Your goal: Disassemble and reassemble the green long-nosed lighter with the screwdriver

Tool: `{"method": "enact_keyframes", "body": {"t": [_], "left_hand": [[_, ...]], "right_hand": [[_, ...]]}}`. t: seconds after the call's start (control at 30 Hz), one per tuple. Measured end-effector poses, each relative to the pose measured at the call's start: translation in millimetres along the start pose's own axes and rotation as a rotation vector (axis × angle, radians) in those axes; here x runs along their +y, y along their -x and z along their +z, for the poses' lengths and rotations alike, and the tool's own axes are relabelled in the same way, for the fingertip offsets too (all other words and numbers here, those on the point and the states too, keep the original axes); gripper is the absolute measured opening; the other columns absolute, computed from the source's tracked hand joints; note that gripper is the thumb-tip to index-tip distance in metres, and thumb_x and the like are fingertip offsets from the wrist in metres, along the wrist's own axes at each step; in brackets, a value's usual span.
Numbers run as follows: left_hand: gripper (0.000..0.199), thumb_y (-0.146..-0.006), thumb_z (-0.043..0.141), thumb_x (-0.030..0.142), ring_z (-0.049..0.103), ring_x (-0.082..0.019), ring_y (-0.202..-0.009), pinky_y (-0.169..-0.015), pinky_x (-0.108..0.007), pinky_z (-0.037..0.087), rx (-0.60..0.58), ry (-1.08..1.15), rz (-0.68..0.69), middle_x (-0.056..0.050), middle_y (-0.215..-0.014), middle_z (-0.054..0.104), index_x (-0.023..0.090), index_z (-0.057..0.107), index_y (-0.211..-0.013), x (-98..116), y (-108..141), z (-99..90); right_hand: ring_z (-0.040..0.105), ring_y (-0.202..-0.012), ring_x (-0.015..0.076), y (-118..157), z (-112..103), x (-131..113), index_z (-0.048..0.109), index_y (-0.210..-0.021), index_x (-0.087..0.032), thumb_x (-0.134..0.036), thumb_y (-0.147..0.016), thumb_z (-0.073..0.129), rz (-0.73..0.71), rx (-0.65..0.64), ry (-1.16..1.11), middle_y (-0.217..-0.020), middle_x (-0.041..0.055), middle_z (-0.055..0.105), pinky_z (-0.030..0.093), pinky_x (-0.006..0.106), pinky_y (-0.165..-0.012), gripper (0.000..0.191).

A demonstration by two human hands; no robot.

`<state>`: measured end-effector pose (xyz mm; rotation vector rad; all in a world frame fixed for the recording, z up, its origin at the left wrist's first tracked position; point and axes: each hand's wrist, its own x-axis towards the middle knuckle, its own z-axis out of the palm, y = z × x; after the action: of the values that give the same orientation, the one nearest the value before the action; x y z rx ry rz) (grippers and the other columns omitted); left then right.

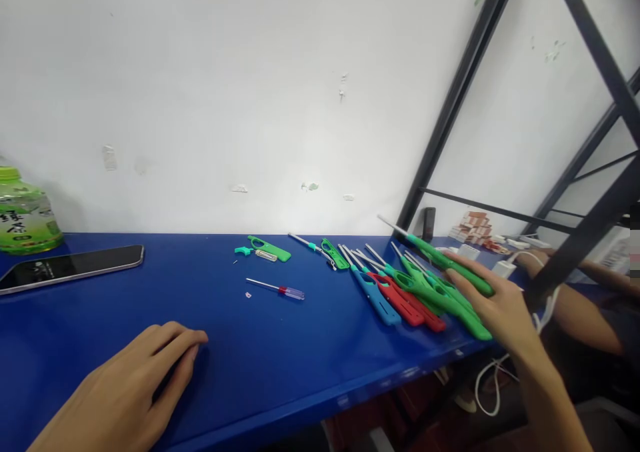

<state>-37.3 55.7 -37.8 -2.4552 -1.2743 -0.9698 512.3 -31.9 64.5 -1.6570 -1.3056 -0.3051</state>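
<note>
Two bare hands are at the blue table (240,385), reading the view as a clock face about its centre. Toward four o'clock the right hand (487,292) grips a green lighter (440,257) near its handle end, presumably because that is the broad part; this leaves the metal nozzle free, pointing to ten o'clock. It is over the piled lighters (390,302); whether it touches them I cannot tell. Most of the pile lies with nozzles toward the wall, perhaps so handles face the person.

At eight o'clock the left hand (135,379) rests with fingers loosely curled, holding nothing, perhaps just for support.

Toward seven o'clock, a screwdriver (290,293) lies by itself, seemingly within easy reach. Beyond it are a green shell half (273,249), a teal trigger (244,251) and a metal rod (300,240), apparently kept apart from whole lighters. Near nine lies a phone (80,265), probably set clear of the work.
</note>
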Motion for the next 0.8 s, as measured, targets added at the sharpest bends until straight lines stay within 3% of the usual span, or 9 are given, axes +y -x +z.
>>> {"method": "enact_keyframes", "body": {"t": [0.1, 0.2, 0.57, 0.8], "left_hand": [[0.037, -0.113, 0.043, 0.051, 0.078, -0.024, -0.104, -0.086, -0.031, 0.061, 0.003, 0.008, 0.002, -0.003, -0.117, 0.079, 0.031, 0.073, -0.120, 0, -1, 0.4], [0.038, -0.114, 0.042, 0.052, 0.078, -0.024, -0.104, -0.085, -0.031, 0.062, 0.011, -0.005, 0.009, -0.003, -0.116, 0.079, 0.031, 0.073, -0.120, 0, -2, -0.7], [0.036, -0.114, 0.045, 0.048, 0.080, -0.020, -0.092, -0.077, -0.027, 0.062, 0.091, 0.032, 0.074, 0.000, -0.104, 0.080, 0.031, 0.076, -0.110, 17, -15, -14.9], [0.038, -0.114, 0.044, 0.046, 0.081, -0.021, -0.093, -0.071, -0.027, 0.062, 0.077, 0.039, 0.050, -0.002, -0.104, 0.081, 0.029, 0.078, -0.110, 22, -17, -19.3]], "right_hand": [[0.077, -0.122, 0.0431, -9, -2, 41, 0.085, -0.120, -0.026, -0.062, -0.090, 0.066, -0.020, -0.080, 0.127, -0.119, 0.0088, 0.086, 0.058, 0.059, -0.111, 0.050], [0.077, -0.123, 0.0438, -9, 3, 61, 0.085, -0.119, -0.025, -0.060, -0.088, 0.064, -0.025, -0.196, 0.179, -0.123, 0.0104, 0.085, 0.059, 0.058, -0.107, 0.051], [0.078, -0.120, 0.0405, -1, 9, 77, 0.084, -0.112, -0.028, -0.066, -0.090, 0.062, 0.000, -0.332, 0.146, -0.123, 0.0076, 0.085, 0.056, 0.057, -0.113, 0.049], [0.078, -0.121, 0.0409, -10, 9, 80, 0.084, -0.108, -0.028, -0.068, -0.091, 0.059, -0.053, -0.271, 0.175, -0.120, 0.0079, 0.086, 0.058, 0.058, -0.110, 0.050]]}}
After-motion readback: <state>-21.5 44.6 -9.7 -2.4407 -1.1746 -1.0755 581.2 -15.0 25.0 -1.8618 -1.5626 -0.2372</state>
